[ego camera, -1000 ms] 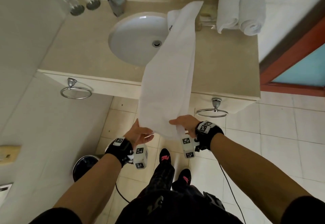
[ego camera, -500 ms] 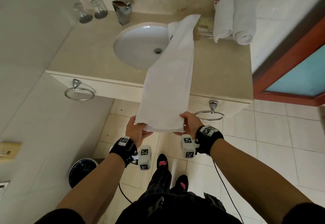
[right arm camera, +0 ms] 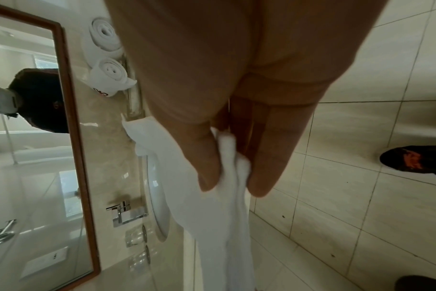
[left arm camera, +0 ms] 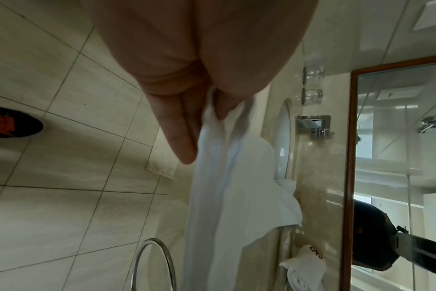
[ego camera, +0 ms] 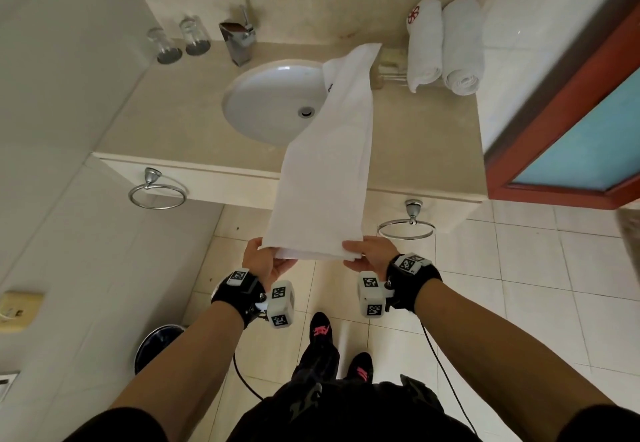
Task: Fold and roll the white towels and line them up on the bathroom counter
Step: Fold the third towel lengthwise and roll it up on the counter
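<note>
On my left hand (ego camera: 265,261) I wear a black wrist strap (ego camera: 235,291) topped with a small square-coded tag, a white camera block (ego camera: 282,308) with black-and-white markers jutting at its 3 o'clock. My right hand (ego camera: 369,251) carries a matching black band (ego camera: 412,280) and white marker block (ego camera: 372,294). A thin black cable (ego camera: 446,379) trails from each wrist. Forearms are bare below short black sleeves (ego camera: 114,426); dark trousers, black shoes (ego camera: 320,327) with pink-red markings.
</note>
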`<state>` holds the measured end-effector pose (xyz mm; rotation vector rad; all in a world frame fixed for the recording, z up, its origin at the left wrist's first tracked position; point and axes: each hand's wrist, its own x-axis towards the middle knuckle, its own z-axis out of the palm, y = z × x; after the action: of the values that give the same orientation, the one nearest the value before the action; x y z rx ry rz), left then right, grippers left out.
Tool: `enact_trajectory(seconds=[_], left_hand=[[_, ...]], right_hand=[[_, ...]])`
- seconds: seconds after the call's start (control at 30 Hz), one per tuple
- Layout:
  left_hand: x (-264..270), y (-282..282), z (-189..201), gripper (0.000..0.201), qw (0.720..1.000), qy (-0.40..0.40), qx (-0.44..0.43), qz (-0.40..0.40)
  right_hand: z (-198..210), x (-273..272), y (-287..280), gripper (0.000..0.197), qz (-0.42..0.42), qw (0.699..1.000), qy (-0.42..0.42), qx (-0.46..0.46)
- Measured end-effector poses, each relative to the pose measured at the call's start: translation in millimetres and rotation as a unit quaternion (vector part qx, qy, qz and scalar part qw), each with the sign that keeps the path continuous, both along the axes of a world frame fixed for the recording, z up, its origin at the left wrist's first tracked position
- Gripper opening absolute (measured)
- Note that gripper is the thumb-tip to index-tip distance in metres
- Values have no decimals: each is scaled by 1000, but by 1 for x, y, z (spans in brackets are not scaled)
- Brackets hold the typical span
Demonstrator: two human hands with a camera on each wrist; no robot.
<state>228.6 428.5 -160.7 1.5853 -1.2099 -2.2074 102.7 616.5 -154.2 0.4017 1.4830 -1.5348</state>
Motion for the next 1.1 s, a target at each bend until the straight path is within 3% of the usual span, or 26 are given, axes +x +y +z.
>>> enact_trajectory(seconds=[0.13,0.27,0.33,0.43,0.47,0.57,0.7,0.83,0.97,1.1], left_hand=[[7,-4,-3,44,998,-29,2,-62],[18,-3,3,43,990,-15,60,-127],[20,-1,5,47,988,4,96,-125],[16,2,6,26,987,6,130,-96],[13,4,8,22,987,-8,122,-100],[3,12,2,44,986,-64,58,-141],[-3,22,-6,29,976,-123,2,-179],[10,21,-14,33,959,-155,-25,-234],[23,23,-24,35,937,-184,-31,-294],[19,20,-31,32,923,-213,-27,-321]], right_hand=[[-5,0,9,15,13,1000,14,17],[-13,-1,17,17,23,999,14,35],[-17,0,21,32,7,999,15,43],[-19,-1,27,45,-3,998,24,53],[-18,-1,30,44,-5,998,26,54],[-19,-4,36,39,-12,998,33,56],[-26,-9,44,35,-33,995,39,83],[-41,-12,54,50,72,982,44,171],[-42,-11,58,35,213,946,69,233],[-37,-25,52,28,258,927,99,254]])
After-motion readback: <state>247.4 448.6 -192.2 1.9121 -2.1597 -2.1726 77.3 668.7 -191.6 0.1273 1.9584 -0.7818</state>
